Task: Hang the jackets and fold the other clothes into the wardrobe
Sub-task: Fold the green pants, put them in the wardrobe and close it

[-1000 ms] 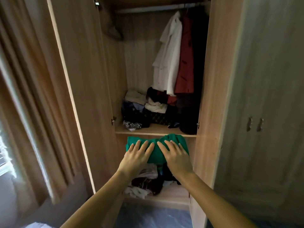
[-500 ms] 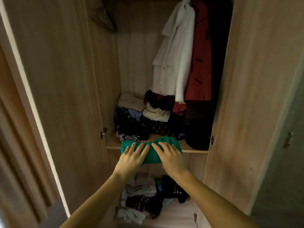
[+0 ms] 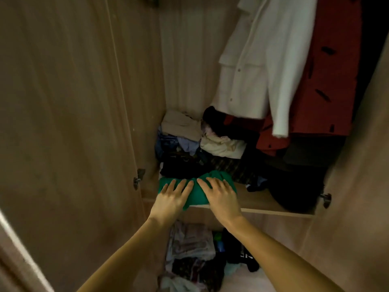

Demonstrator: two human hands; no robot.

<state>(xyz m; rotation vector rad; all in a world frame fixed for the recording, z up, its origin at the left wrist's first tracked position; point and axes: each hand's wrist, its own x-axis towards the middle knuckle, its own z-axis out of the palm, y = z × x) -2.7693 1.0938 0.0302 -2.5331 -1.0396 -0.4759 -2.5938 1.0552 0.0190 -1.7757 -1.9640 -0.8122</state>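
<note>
The fingers (image 3: 181,186) of the left hand (image 3: 171,198) are laid straight and slightly spread on top of the folded green garment (image 3: 196,196); those of the right hand (image 3: 221,194) are laid the same way beside them, the index fingers of the two nearly meeting; nothing is pinched or curled round, and whether the thumbs are tucked beneath cannot be told. The garment is found at the left end of the middle shelf (image 3: 273,208) of the wardrobe (image 3: 189,60), its near edge drooping just over the shelf's lip, its far edge against the dark stack (image 3: 179,167) of folded clothes behind. Above and to the right a white jacket (image 3: 252,70) and a red coat (image 3: 328,81) are hung; in the lower compartment a loose heap (image 3: 189,249) is seen.

The step in hand is judged to be the stowing of a folded piece; the folding is taken as done. For the next move a flat push inward is called for, so that the overhang is brought fully onto the board; pressure should be kept even across both palms, lest the fold be rucked against the stack or the bundle be tipped off the lip; then the hands may be lifted clear.
</note>
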